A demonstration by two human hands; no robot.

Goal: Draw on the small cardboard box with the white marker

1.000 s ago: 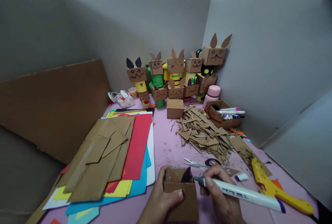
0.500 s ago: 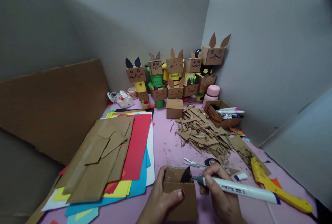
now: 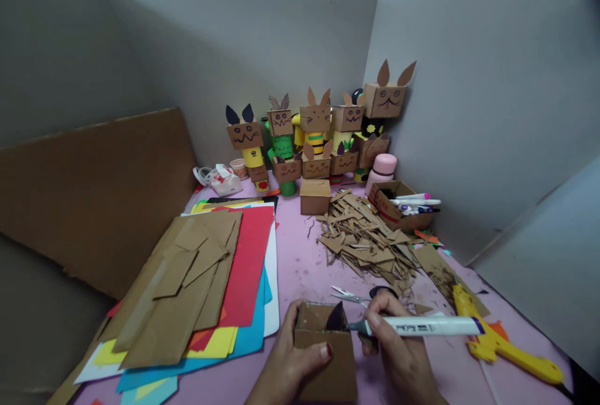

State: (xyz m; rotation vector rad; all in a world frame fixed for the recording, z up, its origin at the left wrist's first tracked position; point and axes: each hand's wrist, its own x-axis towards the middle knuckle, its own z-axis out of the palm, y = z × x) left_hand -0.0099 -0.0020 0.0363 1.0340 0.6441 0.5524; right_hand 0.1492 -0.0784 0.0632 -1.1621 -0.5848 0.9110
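My left hand [image 3: 300, 361] grips a small cardboard box [image 3: 330, 370] near the table's front edge, its thumb across the front face. On the box's top stands one dark pointed ear [image 3: 336, 317]. In my right hand [image 3: 398, 342] is a white marker [image 3: 426, 326], its grey nib end at the right side of the ear's base. Whether the nib touches the ear or the box edge, I cannot tell. Just behind the box lie scissors [image 3: 349, 295], their handles partly covered by my right hand.
Cardboard pieces [image 3: 182, 286] lie on coloured paper [image 3: 248, 267] at left. Cardboard scraps [image 3: 370, 236] are heaped at centre right, beside a box of markers [image 3: 398, 211]. A yellow glue gun [image 3: 510, 349] lies at right. Several cardboard animal figures [image 3: 316, 117] and a pink bottle [image 3: 383, 170] stand behind.
The marker has swung in my right hand, its back end rising and moving left, so it lies nearer level. My left hand and the box have hardly moved.
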